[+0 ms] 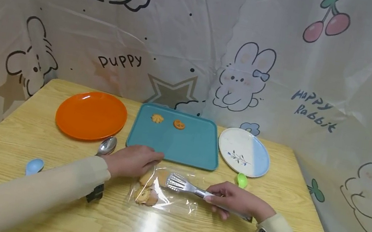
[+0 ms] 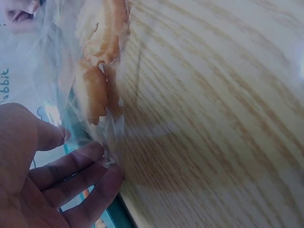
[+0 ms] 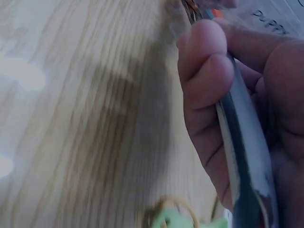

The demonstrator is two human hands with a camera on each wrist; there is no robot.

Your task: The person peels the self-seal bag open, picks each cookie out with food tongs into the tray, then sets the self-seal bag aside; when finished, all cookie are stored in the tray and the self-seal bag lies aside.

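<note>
A clear plastic bag with several cookies inside lies on the table. At its upper left edge my left hand grips the plastic between thumb and fingers; in the left wrist view, the left hand is by the bag's end, near the cookies. My right hand holds metal tongs by the handle, their slotted head over the cookies. Whether the tongs' head is inside the bag, or grips a cookie, I cannot tell. The right wrist view shows fingers curled round the handle.
Behind the bag stands a teal tray bearing two cookies. An orange plate is at the back left, a white and blue plate at the right. Nearby lie a metal spoon, blue spoon and green spoon.
</note>
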